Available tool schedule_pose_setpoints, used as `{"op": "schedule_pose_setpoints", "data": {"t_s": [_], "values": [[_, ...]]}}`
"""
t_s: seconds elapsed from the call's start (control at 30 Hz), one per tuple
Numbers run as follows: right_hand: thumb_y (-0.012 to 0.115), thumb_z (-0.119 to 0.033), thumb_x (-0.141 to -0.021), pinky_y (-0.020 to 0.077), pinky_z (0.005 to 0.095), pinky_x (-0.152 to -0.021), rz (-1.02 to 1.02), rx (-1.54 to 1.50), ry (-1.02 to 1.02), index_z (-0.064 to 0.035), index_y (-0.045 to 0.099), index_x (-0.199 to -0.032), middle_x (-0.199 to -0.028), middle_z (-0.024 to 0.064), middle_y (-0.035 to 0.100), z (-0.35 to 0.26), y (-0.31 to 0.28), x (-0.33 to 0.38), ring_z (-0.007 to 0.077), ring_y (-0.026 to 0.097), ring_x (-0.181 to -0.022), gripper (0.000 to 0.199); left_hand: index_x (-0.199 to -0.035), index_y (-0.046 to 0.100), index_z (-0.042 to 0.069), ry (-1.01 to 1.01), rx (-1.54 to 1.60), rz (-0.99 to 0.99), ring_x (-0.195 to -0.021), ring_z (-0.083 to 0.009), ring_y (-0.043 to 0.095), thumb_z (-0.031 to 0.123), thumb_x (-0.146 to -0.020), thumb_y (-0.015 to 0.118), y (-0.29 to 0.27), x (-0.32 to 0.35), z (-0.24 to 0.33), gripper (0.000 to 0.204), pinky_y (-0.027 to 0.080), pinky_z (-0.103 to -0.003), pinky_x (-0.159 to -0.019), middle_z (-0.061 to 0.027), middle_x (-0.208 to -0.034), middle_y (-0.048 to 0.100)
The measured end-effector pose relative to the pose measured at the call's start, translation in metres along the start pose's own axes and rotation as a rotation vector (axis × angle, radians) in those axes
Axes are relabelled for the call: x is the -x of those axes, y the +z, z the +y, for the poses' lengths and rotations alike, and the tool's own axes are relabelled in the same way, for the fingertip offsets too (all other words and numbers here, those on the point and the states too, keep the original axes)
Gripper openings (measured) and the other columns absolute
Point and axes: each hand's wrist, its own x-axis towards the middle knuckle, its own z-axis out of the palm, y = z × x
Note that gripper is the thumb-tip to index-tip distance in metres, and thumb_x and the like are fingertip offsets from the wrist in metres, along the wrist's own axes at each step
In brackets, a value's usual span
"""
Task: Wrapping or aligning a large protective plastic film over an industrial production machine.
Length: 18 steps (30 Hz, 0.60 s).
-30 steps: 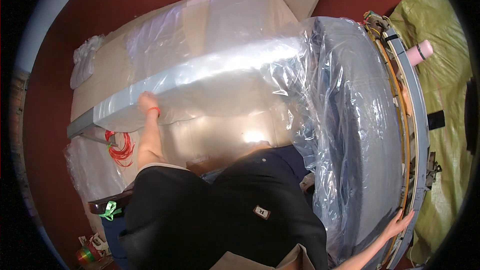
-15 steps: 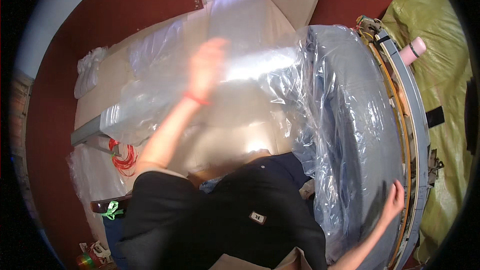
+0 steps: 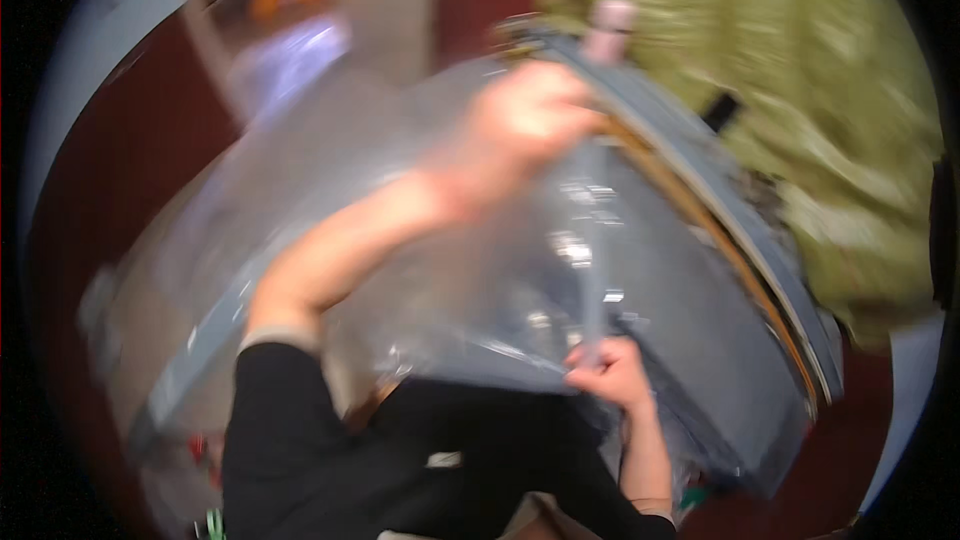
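A sheet of clear plastic film (image 3: 470, 310) spreads in front of my body. Its gathered edge runs as a narrow band between my two hands. My right hand (image 3: 615, 372) is closed, pinching the near end of that edge. Farther off, my left hand (image 3: 535, 115) is raised and smeared by motion; its fingers look curled around the far end of the edge. Beneath and right of the film lies a broad grey panel (image 3: 690, 310), partly seen through the film.
A long blue-grey rail (image 3: 680, 130) with an orange-brown strip (image 3: 735, 250) borders the panel's right side. Past it lie a yellow-green cover (image 3: 720, 20), a pink bottle (image 3: 608, 30) and a small black object (image 3: 720, 110). A grey bar (image 3: 195, 345) stands at left.
The view has swung to the right. My left hand has moved right toward the rail, and my right hand has left the panel's outer edge. Both now grip the film, stretched between them.
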Motion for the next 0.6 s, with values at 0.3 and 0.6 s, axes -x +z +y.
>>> {"op": "schedule_pose_setpoints", "data": {"t_s": [0.3,0.6], "values": [[0.068,-0.022,-0.066,0.0464,0.0298,-0.055,1.032,0.717,0.259,-0.0109,0.062,-0.073,-0.064,0.0067,0.061,0.041,-0.091,0.232,0.0212,0.06,-0.058,0.015,-0.073,0.051,0.0,-0.307,0.149,0.17,-0.092,-0.0276,0.046,-0.002,-0.066,0.053,0.046,-0.034,0.006,0.007,0.036,-0.034,-0.082,-0.0139,-0.092,0.047],[0.054,-0.001,-0.077,0.0376,0.0221,-0.074,2.189,0.358,-0.588,-0.003,0.051,-0.076,-0.084,0.0025,0.052,-0.016,-0.136,0.366,0.0104,0.047,-0.08,0.003,-0.08,0.048,0.007,-0.82,1.444,-0.211,-0.05,-0.0061,0.042,0.014,-0.083,0.053,0.117,-0.055,0.064,0.009,0.033,-0.018,-0.043,-0.0012,-0.063,0.05]]}}
